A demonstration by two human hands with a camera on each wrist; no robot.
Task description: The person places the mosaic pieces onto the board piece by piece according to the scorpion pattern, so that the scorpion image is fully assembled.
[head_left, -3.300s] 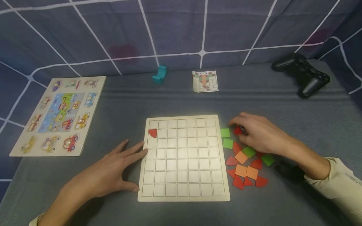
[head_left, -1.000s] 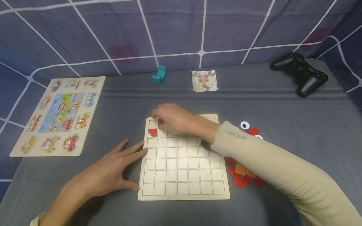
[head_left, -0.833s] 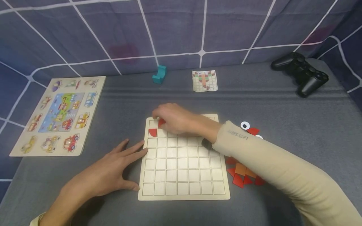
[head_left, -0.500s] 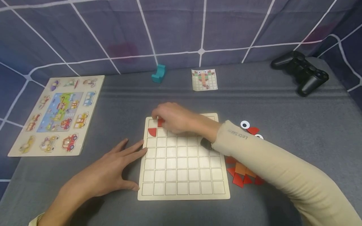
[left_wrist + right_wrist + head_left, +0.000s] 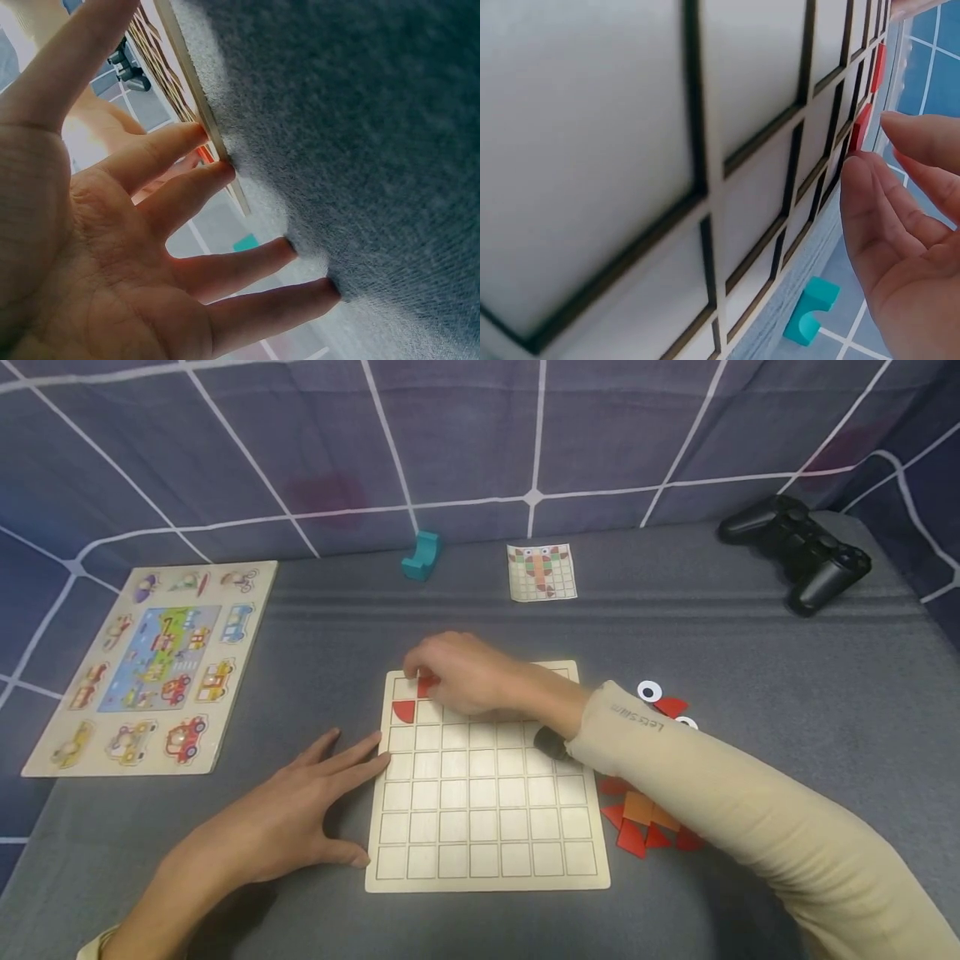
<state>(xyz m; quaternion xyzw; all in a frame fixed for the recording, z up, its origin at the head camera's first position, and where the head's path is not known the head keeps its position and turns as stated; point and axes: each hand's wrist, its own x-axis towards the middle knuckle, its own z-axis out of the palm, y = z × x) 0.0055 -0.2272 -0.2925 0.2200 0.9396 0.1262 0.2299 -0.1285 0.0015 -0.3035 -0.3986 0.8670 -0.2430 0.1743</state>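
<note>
A square wooden grid board (image 5: 483, 885) lies in front of me. My left hand (image 5: 281, 814) is spread at its left side, with fingertips and thumb at the edge; in the left wrist view two fingertips (image 5: 217, 171) touch the rim. My right hand (image 5: 468, 677) reaches across to the board's top left. Its thumb and finger pinch a thin red piece (image 5: 427, 686) at the second cell of the top row, and the right wrist view shows this red piece (image 5: 861, 129) between the fingertips. A red quarter-circle (image 5: 403, 712) sits in the second row, first cell.
Right of the board, red and orange pieces (image 5: 637, 808) and white eye discs (image 5: 649, 692) lie partly under the right sleeve. Behind stand a small pattern card (image 5: 542, 572), a teal block (image 5: 422, 557) and a black game controller (image 5: 798, 556). A vehicle puzzle board (image 5: 157, 668) lies left.
My right hand has moved from the loose pieces on the right to the board's top left, bringing a red piece, and has barely moved over the last second. The left hand stays put.
</note>
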